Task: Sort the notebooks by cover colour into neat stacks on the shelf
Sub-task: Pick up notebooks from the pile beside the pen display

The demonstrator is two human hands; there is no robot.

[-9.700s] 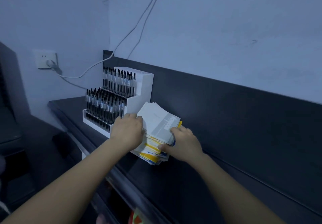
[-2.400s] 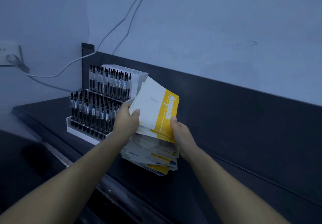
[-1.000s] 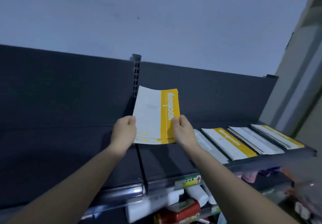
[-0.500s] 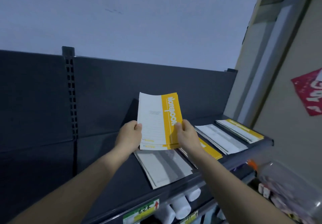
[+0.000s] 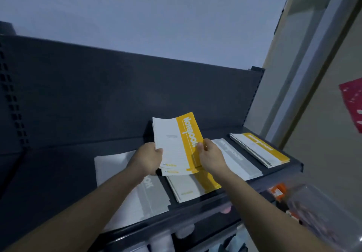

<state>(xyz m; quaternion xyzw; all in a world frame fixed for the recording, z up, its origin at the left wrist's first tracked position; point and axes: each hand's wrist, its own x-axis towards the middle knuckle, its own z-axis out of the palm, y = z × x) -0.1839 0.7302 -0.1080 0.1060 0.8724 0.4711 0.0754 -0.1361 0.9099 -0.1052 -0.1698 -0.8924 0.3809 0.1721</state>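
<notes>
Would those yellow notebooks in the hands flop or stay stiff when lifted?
Probably bendy: the yellow notebooks curve slightly between left hand and right hand. Likely light, being thin. May slide apart: two lower edges sit offset.

The left forearm (image 5: 113, 191) hides much of the grey-banded white notebook (image 5: 154, 198) (most of its lettering too), the right edge cuts the red paper sign (image 5: 352, 102), and the clear plastic container (image 5: 321, 212) is blurred.

Person's arms, head view. The left forearm (image 5: 94, 198) and right forearm (image 5: 254, 198) were bare along their whole visible length, as were the left grip (image 5: 147, 158) and right grip (image 5: 210, 157). A small bright glint (image 5: 205, 146) marked one right finger; it was too small to identify.
</notes>
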